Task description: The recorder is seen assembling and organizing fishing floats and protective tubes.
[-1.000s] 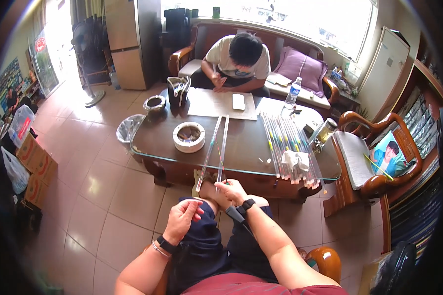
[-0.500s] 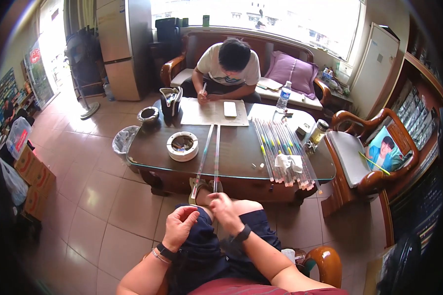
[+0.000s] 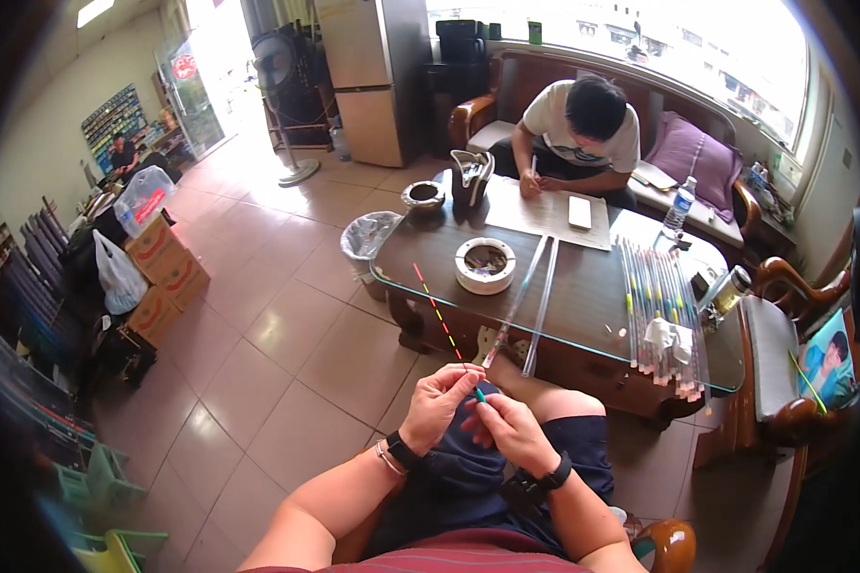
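A thin fishing float (image 3: 437, 307), banded red, yellow and black along its tip, slants up and to the left above my lap. My left hand (image 3: 437, 409) pinches it at the lower end of the banded part. Just below, my right hand (image 3: 508, 426) holds its teal body between thumb and finger. Beyond the hands, two clear tubes lie side by side over the table's near edge. The left tube (image 3: 518, 304) has coloured parts inside; the right tube (image 3: 542, 310) looks see-through.
Several filled tubes (image 3: 661, 296) lie on the glass-topped table (image 3: 583, 286), a crumpled tissue (image 3: 667, 336) on them. A white ashtray (image 3: 484, 265), water bottle (image 3: 679, 207) and phone (image 3: 579, 212) stand or lie there. Opposite, a person (image 3: 583, 138) writes. Cardboard boxes (image 3: 165, 267) are at left.
The view has swung left. My hands, apart before, have come together, and the float now shows between them. The right tube showed colour inside before and now looks clear.
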